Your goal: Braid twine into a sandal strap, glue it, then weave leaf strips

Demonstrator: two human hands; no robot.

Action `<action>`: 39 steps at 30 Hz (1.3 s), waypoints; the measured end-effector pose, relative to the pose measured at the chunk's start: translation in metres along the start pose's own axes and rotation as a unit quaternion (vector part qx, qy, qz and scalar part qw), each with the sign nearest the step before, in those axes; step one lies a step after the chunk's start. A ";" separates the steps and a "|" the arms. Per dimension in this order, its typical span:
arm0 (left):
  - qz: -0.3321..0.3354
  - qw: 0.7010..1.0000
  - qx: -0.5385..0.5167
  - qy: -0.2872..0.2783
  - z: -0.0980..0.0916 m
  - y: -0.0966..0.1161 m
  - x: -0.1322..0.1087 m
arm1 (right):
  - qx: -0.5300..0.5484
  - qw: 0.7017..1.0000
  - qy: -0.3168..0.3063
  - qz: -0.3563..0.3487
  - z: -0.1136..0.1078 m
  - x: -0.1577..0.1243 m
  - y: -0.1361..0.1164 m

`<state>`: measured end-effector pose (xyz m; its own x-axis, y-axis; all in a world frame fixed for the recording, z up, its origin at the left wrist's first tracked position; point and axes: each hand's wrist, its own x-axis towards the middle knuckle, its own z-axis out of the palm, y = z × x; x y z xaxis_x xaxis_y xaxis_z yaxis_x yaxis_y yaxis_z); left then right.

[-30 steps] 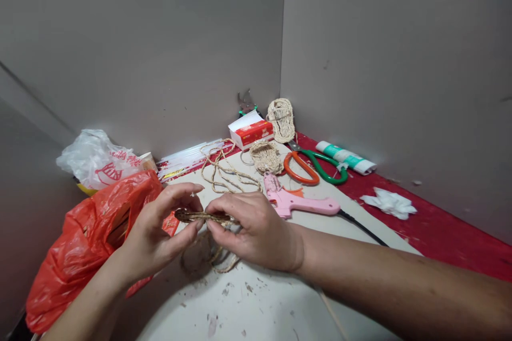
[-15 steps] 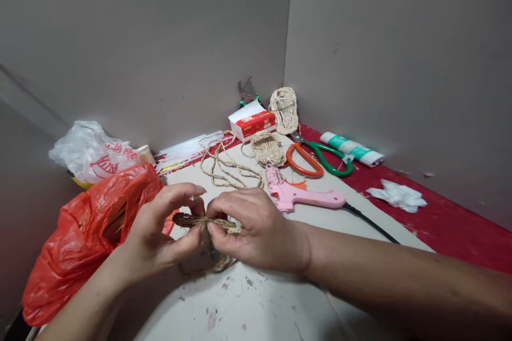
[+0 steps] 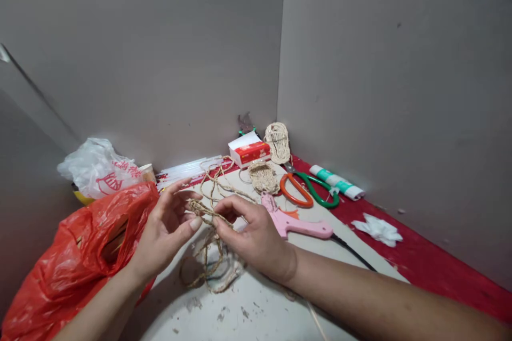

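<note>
The right hand (image 3: 256,237) pinches folded straw cord (image 3: 206,210). Left of that pinch, the left hand (image 3: 164,232) curls, its hold unclear.

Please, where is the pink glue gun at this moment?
In the head view, the pink glue gun lies right of centre, beyond the right hand, just in front of the scissors.

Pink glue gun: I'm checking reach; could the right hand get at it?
Probably yes: the way from the right hand to the pink glue gun looks free, though the fingers pinch braided cord.
</note>
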<state>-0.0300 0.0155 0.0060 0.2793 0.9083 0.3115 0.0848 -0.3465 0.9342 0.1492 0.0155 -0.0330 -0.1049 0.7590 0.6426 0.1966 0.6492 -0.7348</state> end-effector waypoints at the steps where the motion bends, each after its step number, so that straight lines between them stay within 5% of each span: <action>1: -0.019 0.999 -0.028 -0.002 0.000 -0.001 0.000 | 0.002 1.000 0.010 0.006 0.000 0.001 0.000; 15: -0.109 0.988 -0.099 -0.038 0.009 -0.008 -0.003 | 0.028 0.998 0.010 0.049 0.003 0.002 -0.003; 30: -0.068 0.995 -0.008 -0.072 0.005 -0.007 -0.001 | 0.023 0.996 -0.055 0.072 -0.004 0.010 -0.008; 39: -0.094 0.994 -0.061 -0.007 0.010 -0.012 -0.003 | 0.088 0.987 -0.034 0.132 0.000 0.010 -0.004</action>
<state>-0.0221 0.0149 -0.0081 0.2834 0.9505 0.1276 0.0202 -0.1389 0.9901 0.1475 0.0202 -0.0240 -0.1382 0.9003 0.4128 0.0548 0.4231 -0.9044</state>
